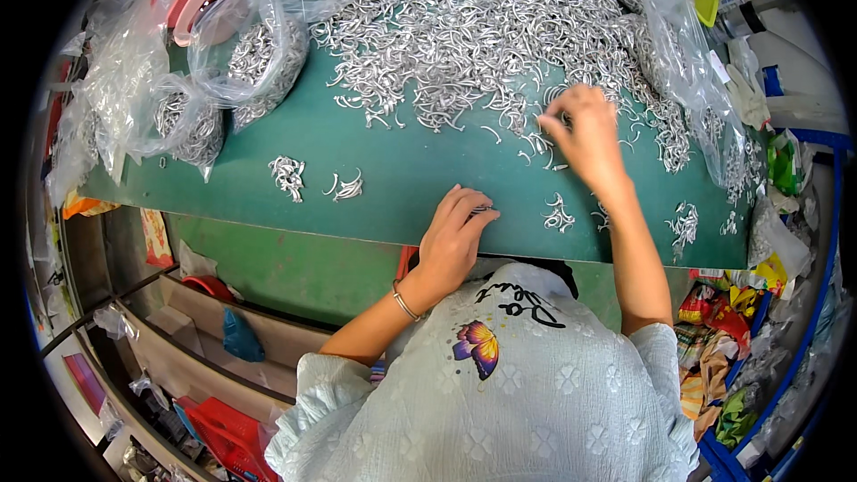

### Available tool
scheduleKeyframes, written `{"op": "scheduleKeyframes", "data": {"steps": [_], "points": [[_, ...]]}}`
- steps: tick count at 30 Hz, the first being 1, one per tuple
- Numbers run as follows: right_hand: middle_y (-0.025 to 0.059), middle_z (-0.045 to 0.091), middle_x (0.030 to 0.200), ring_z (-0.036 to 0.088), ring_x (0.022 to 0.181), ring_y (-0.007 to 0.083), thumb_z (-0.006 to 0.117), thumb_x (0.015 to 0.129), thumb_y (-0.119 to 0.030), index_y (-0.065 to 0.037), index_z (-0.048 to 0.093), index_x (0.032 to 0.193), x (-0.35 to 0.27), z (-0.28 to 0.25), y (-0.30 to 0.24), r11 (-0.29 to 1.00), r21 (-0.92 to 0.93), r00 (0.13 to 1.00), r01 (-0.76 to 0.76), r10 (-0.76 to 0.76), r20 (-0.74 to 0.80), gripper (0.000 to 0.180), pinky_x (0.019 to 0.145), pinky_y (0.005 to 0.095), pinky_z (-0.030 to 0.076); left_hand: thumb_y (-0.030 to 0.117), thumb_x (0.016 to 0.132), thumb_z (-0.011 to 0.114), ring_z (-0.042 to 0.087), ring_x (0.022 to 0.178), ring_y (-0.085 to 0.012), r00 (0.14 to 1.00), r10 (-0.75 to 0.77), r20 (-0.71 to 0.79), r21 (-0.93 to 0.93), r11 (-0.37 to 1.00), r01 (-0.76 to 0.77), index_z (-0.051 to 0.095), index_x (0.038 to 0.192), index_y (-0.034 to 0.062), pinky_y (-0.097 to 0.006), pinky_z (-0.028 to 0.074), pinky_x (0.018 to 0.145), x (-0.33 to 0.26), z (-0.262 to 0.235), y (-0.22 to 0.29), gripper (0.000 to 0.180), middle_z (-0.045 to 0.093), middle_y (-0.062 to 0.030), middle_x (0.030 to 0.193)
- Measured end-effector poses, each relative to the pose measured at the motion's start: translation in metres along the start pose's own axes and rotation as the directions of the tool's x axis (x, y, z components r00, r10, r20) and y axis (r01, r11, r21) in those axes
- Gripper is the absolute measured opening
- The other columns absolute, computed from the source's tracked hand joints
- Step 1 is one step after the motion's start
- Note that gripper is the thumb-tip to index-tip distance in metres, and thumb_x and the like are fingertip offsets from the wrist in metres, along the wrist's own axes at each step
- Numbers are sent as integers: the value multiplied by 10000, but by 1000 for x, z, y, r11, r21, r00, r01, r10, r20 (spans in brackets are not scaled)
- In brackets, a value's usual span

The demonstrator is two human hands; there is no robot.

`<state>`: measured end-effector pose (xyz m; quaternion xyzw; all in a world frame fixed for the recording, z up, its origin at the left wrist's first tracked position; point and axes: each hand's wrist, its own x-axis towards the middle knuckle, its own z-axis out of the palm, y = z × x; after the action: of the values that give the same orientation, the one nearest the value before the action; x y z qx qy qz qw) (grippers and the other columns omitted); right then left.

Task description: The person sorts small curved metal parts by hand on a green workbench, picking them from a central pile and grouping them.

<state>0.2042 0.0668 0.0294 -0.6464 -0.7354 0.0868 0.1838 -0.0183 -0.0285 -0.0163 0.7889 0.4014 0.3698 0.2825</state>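
Your left hand (457,234) rests at the near edge of the green table (393,161), fingers pinched together on a small bunch of metal hooks (480,210). Your right hand (580,129) pinches at the big hook pile's (473,27) near fringe. Bare green lies between pile and edge; filled plastic bags (254,58) crowd the table's left end.

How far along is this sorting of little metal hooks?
Done so far: several small bunches lie set apart on the green table, and clear bags at the left already hold hooks. In hand: the left hand grips a few hooks at the table's near edge, while the right hand picks at the edge of the pile. Left: most of that big loose pile.
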Motion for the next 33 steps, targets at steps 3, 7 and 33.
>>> {"op": "scheduleKeyframes", "data": {"steps": [3, 7, 33], "points": [[80, 562, 922, 502, 965, 277, 729, 778, -142, -61, 638, 796, -3, 24, -1, 997, -68, 999, 43, -43, -5, 124, 841, 407, 366, -94, 701, 598, 556, 1026, -326, 1000, 0, 6, 2, 1000, 0, 622, 999, 3, -490, 438, 1013, 0, -1, 1, 314, 569, -130, 1040], [87, 563, 917, 505, 929, 287, 730, 760, -110, -48, 627, 799, -3, 13, -7, 987, 109, 992, 120, -114, -59, 126, 823, 407, 378, -80, 749, 633, 554, 1026, -339, 998, -64, -30, -70, 996, 62, 607, 1070, 7, -481, 437, 1008, 1, -2, 1, 334, 565, -138, 1065], [67, 653, 833, 572, 703, 128, 652, 868, -29, 18, 670, 967, -22, -17, 48, 934, 277, 970, -224, 241, -28, 111, 657, 262, 457, -46, 730, 611, 546, 1075, -326, 999, -20, 49, 47, 999, 18, 635, 1032, 20, -505, 414, 1025, 2, -1, 0, 310, 581, -129, 1069]]}}
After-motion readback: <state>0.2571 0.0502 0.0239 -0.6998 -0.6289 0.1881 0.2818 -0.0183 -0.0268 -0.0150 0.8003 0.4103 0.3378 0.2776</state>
